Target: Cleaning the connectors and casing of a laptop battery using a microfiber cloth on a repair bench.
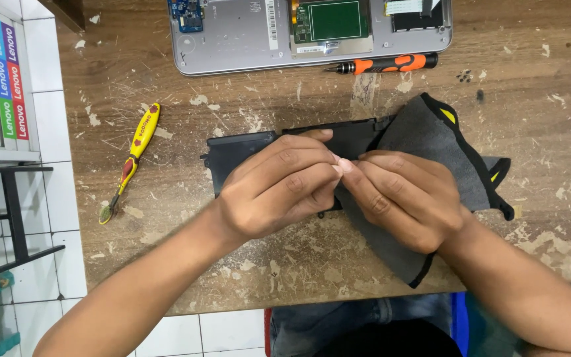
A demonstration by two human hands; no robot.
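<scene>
A flat black laptop battery (242,155) lies on the worn wooden table (299,264), partly covered by a grey cloth (424,135) with black edging and yellow tabs. My left hand (275,188) rests over the battery's middle, fingers curled and pressing on it. My right hand (398,198) lies on the cloth, its fingertips meeting those of the left and pinching something small there that I cannot make out. Much of the battery is hidden under both hands.
An opened silver laptop (246,39) with bare circuit boards sits at the table's far edge, an orange and black screwdriver (384,64) beside it. A yellow toothbrush (133,158) lies at the left. Several tiny screws (465,76) rest at the far right. White tiled floor (54,132) borders the left.
</scene>
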